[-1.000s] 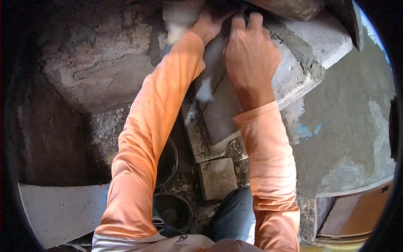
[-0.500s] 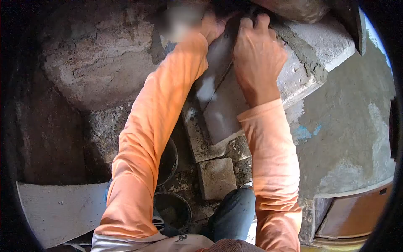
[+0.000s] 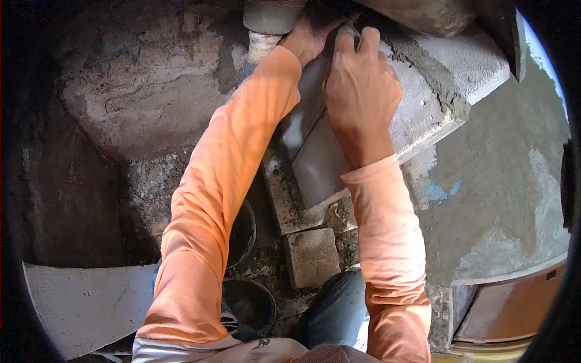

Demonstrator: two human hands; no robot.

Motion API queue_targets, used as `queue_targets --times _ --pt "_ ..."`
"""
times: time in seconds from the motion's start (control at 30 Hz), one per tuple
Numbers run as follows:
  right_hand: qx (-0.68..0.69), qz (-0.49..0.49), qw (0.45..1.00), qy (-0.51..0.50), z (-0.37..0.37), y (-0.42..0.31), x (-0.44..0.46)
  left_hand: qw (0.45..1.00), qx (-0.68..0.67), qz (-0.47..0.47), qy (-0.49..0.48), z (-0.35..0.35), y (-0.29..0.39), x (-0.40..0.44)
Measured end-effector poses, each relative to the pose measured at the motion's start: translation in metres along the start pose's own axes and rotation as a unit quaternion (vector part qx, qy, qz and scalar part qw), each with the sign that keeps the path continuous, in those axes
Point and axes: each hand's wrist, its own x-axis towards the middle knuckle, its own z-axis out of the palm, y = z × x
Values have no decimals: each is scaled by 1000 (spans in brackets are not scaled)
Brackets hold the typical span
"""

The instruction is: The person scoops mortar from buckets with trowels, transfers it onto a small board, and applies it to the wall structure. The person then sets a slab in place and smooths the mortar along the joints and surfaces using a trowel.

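Note:
My right hand point(image 3: 363, 100) is over the pale blocks point(image 3: 423, 91), fingers curled and pressed together at the tips. What they pinch, if anything, is too dark and small to make out. A strip of grey mortar point(image 3: 433, 72) runs across the blocks beside it. My left hand point(image 3: 307, 41) reaches into the shadow at the top, next to a grey pipe end point(image 3: 275, 17); its fingers are mostly hidden. Both forearms wear orange sleeves. Below my right wrist, a dark joint separates two smooth block faces point(image 3: 318, 169).
A rounded grey form point(image 3: 423, 13) overhangs the top. Two dark buckets point(image 3: 272, 302) point(image 3: 251, 227) stand by my legs, near a small loose block point(image 3: 311, 257). Rough masonry point(image 3: 145, 97) lies left, a plastered surface point(image 3: 502, 181) right, and a white board point(image 3: 85, 302) lower left.
My right hand has shifted a little left and down, uncovering more of the mortar strip. My left hand stays almost in place near the pipe end.

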Motion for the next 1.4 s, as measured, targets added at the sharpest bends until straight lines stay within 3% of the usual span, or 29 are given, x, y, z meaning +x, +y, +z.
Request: queue_targets --times 0.03,0.1,0.13,0.17,0.2,0.23,0.27,0.3,0.33,0.4,0.43,0.47,0.5,0.53,0.6,0.7,0.73,0.8,0.87,0.9,0.93,0.97,1.03,1.07,1.17,1.23,1.33,1.37,1.4 --pt "-1 -1 1000 3 1 2 5 1000 0 2 2 1 0 -2" --pt "-31 -4 1000 3 2 9 12 978 -184 6 98 6 0 -11" --pt "-32 -4 999 1 6 15 14 978 -186 5 97 15 -6 -10" --pt "-40 -5 999 -21 10 20 16 862 -499 -27 88 24 -13 -5" --pt "-47 -6 998 -41 12 23 17 649 -756 -53 69 33 -20 -1" --pt "-49 -7 998 -38 10 21 17 649 -756 -50 69 32 -21 -3" --pt "-48 -12 999 -15 7 18 15 879 -468 10 93 29 -24 -7" --pt "-44 -16 999 5 5 14 12 986 -114 63 104 29 -26 -14" --pt "-42 -15 999 2 7 15 10 987 -114 61 100 29 -21 -22" --pt "-66 -8 998 -8 11 20 11 931 -332 -24 151 31 -10 -26" --pt "-64 -11 998 -3 9 18 13 932 -328 -23 155 39 -15 -17" --pt "-67 -9 998 -7 0 15 7 752 -622 -86 199 59 -24 -14" --pt "-73 -3 997 -13 -11 14 -3 476 -841 -138 218 73 -26 -16" --pt "-74 -3 997 -12 -19 12 -15 476 -841 -136 218 62 -15 -17" --pt "4 45 994 -102 -37 7 -49 403 -821 -267 304 28 18 -27" --pt "98 130 976 -144 -73 1 -106 371 -791 -326 361 61 -12 -39" --pt "115 160 967 -159 -80 0 -126 371 -790 -329 361 60 -8 -45" --pt "216 107 967 -88 -94 8 -164 423 -759 -362 338 49 10 -66" --pt "285 186 933 -119 -114 8 -201 426 -761 -361 329 47 21 -88" --pt "307 213 919 -128 -127 7 -217 401 -754 -409 323 46 25 -98" --pt "490 414 753 -148 -142 3 -230 374 -743 -456 318 44 30 -109" --pt "624 573 509 -154 -152 2 -240 376 -740 -457 319 46 32 -125" --pt "635 585 482 -149 -164 3 -258 453 -727 -439 273 48 37 -161" --pt "644 594 460 -145 -167 5 -264 457 -723 -442 272 50 39 -178" --pt "626 575 507 -144 -162 14 -256 487 -677 -505 223 41 37 -223" --pt "605 555 547 -165 -161 25 -254 518 -646 -549 112 21 40 -258" --pt "620 484 585 -199 -165 44 -223 568 -574 -587 63 -31 62 -290" --pt "583 443 646 -218 -160 47 -219 572 -542 -614 43 -54 72 -295" --pt "587 443 641 -219 -155 51 -213 575 -510 -640 25 -75 78 -300"
